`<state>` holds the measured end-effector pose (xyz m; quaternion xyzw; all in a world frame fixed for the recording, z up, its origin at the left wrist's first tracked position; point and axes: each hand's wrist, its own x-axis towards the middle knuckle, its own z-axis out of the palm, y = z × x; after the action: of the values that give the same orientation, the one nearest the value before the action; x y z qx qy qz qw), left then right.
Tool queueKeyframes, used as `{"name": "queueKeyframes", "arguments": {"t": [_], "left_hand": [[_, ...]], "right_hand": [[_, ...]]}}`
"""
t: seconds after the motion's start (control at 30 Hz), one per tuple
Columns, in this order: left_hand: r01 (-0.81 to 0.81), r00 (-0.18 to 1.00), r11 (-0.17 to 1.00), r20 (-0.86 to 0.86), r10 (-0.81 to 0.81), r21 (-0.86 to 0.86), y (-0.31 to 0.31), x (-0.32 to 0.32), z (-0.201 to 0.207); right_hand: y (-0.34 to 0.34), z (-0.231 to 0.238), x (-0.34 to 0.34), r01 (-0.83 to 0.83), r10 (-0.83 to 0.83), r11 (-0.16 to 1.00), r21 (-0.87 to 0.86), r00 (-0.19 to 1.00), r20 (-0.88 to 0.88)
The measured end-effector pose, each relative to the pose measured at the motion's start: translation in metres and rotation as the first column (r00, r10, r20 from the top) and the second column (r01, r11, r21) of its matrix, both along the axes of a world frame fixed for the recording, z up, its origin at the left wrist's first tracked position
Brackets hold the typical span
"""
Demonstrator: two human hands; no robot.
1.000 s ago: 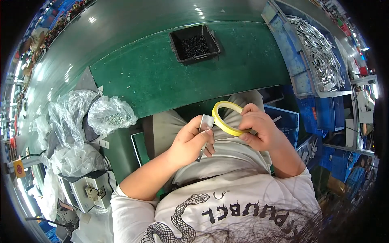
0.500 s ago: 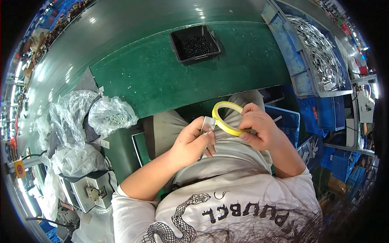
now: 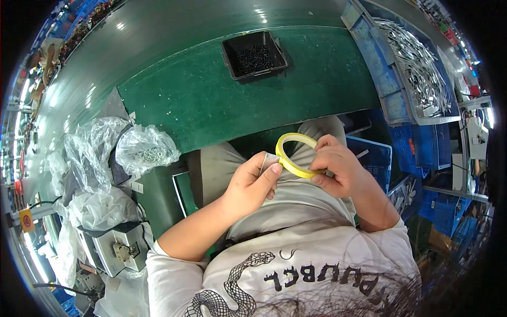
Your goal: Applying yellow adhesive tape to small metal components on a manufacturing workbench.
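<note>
Head view: left hand (image 3: 249,182) clamps flat piece (image 3: 270,159) between fingers (image 3: 276,168); right hand (image 3: 338,165) pinches yellow tape roll (image 3: 291,167) at four o'clock.

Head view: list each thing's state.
Yellow tape roll: held in right hand
Flat piece: gripped in left hand, partly hidden
Black bin: uncovered, holding small black parts
Blue crate: uncovered, heaped with metal strips
Clear bag: rumpled, small metallic parts inside

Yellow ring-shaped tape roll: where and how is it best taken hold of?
Probably pinch the yellow ring-shaped tape roll at its right rim, coming from the right, as the right hand does. The open centre leaves room for fingertips, while the left rim sits close to the flat greyish piece held in the left hand.
</note>
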<state>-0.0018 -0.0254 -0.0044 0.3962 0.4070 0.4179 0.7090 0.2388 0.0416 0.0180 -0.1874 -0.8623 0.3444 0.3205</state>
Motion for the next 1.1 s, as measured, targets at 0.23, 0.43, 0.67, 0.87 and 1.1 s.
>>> {"name": "queueKeyframes", "arguments": {"t": [0.23, 0.43, 0.67, 0.87, 1.1], "left_hand": [[-0.053, 0.991, 0.993, -0.117, 0.066, 0.109, -0.001, 0.002, -0.004], [-0.111, 0.962, 0.970, -0.223, 0.159, 0.215, 0.001, 0.004, -0.001], [-0.122, 0.968, 0.974, -0.194, 0.160, 0.192, 0.001, 0.004, 0.004], [-0.133, 0.951, 0.964, -0.244, 0.189, 0.230, 0.002, 0.002, -0.006], [-0.096, 0.906, 0.936, -0.359, 0.223, 0.338, 0.004, 0.001, -0.007]], "right_hand": [[-0.003, 0.006, -0.004, 0.036, -0.037, 0.999, 0.034, 0.998, 0.041], [-0.008, 0.009, -0.008, 0.085, -0.094, 0.992, 0.099, 0.991, 0.094], [-0.007, 0.011, -0.010, 0.127, -0.142, 0.981, 0.148, 0.985, 0.096], [-0.009, 0.011, -0.012, 0.121, -0.138, 0.977, 0.177, 0.986, 0.088], [-0.014, 0.011, -0.017, 0.162, -0.185, 0.958, 0.238, 0.979, 0.080]]}}
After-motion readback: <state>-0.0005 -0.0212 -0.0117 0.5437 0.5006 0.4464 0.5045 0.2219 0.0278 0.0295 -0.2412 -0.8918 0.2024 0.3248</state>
